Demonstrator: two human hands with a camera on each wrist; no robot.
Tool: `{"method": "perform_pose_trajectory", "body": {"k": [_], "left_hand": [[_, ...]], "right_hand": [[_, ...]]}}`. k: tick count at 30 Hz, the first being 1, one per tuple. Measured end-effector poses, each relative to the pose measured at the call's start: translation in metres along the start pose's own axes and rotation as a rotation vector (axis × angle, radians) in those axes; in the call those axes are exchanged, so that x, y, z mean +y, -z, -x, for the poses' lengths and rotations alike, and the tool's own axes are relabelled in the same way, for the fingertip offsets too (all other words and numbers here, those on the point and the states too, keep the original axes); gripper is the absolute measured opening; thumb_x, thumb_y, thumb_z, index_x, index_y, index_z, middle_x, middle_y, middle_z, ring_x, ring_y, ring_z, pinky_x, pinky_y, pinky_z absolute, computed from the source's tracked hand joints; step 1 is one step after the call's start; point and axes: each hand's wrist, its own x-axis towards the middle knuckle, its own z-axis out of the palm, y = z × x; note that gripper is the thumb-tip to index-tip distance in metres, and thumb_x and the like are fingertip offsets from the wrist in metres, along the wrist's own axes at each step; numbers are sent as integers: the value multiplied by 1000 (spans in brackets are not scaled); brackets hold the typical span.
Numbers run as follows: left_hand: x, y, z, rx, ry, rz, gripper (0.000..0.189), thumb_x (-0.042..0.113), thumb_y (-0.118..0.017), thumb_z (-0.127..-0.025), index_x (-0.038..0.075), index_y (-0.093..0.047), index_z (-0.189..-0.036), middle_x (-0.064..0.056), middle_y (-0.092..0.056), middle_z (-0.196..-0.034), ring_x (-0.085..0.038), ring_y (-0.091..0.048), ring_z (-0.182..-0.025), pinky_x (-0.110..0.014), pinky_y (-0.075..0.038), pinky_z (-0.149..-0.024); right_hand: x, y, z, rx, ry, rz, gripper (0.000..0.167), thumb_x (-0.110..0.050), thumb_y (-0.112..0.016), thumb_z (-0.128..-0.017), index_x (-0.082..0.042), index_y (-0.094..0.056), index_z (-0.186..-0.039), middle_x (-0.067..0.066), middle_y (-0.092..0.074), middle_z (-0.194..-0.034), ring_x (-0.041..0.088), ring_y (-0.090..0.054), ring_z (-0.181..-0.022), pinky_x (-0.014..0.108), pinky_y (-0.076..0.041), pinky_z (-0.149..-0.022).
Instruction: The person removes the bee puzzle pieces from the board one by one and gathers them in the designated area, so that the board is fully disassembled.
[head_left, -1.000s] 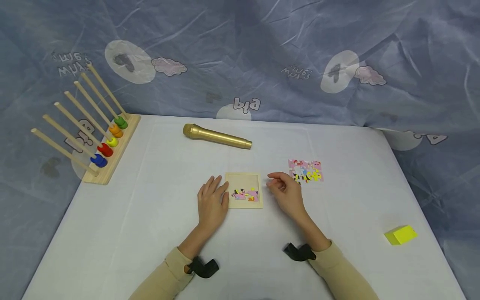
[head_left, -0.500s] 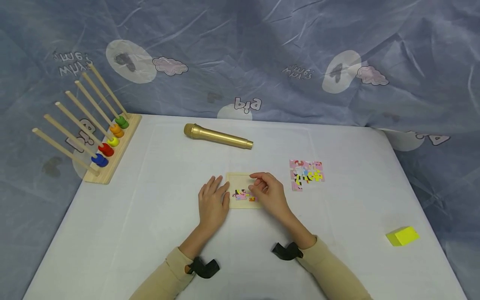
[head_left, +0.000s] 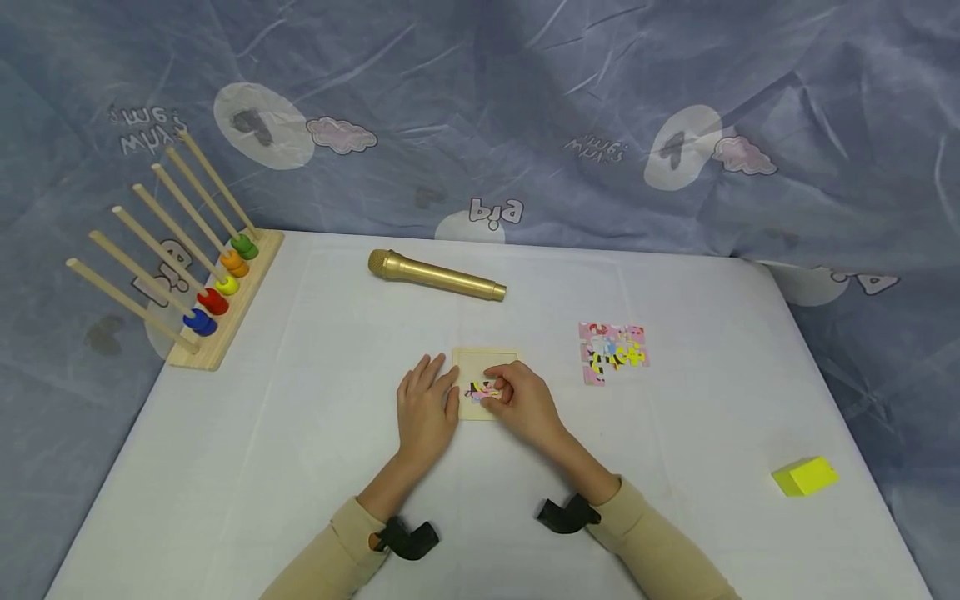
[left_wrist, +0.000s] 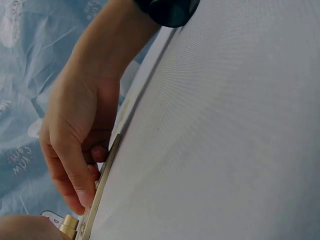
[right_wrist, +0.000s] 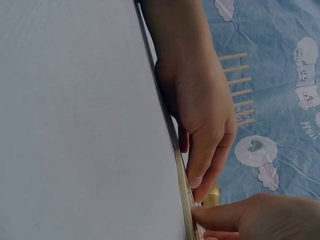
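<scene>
My left hand (head_left: 426, 417) lies beside a shallow wooden puzzle tray (head_left: 467, 411), with its thumb and index finger against the left border. A printed jigsaw piece (head_left: 477, 390) shows inside the tray near the bottom. Over the tray's right side, my right hand (head_left: 528, 408) holds thumb and index finger at the jigsaw pieces, seemingly pinching one; its palm hides part of them. In the left wrist view the right hand (left_wrist: 75, 140) reaches down to the tray (left_wrist: 101, 187). The right wrist view has the left hand (right_wrist: 200, 105) at the tray's edge (right_wrist: 184, 197).
To the tray's right lies a block of joined pink and yellow jigsaw pieces (head_left: 613, 346). A gold microphone (head_left: 438, 275) lies behind it. A wooden peg counting rack (head_left: 225, 321) with coloured rings stands at the left edge. A yellow block (head_left: 805, 476) sits far right.
My right hand has moved left from beside the tray to over it, then lowered to the jigsaw pieces. This uncovered the lower-left part of the block at right. My left hand has stayed in place.
</scene>
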Motion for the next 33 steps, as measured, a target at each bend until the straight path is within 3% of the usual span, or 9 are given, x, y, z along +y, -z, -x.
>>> {"method": "perform_pose_trajectory", "body": {"k": [8,20,28,33], "left_hand": [[1,1,-1,-2,-3,-2,27,10,-67,-89,6,-72,-115,-15,-60,-135,-35,-47,-135,-59,-33,-108],[2,1,1,-4,9,3,27,10,-68,-88,6,-72,-114,-16,-60,-135,-35,-47,-134,-59,-32,-108],[9,-5,4,-29,-23,-25,26,13,-67,-89,9,-73,-115,-14,-61,-134,-34,-48,-133,-56,-35,-107],[1,1,0,-15,9,-48,26,13,-67,-89,9,-73,-114,-13,-61,-135,-33,-48,-134,-56,-34,-108]], "right_hand": [[-3,-2,0,4,-2,75,27,-7,-84,-72,-6,-72,-96,1,-54,-77,5,-45,-63,20,-38,-57],[0,-2,4,20,29,40,26,-9,-84,-73,-10,-70,-96,1,-51,-78,6,-42,-64,20,-35,-56],[4,5,14,54,61,20,28,-2,-83,-72,-10,-67,-94,0,-57,-77,6,-45,-61,20,-37,-54],[3,-1,3,28,97,-57,21,1,-75,-80,-11,-67,-95,-1,-56,-76,5,-46,-63,19,-39,-55]]}}
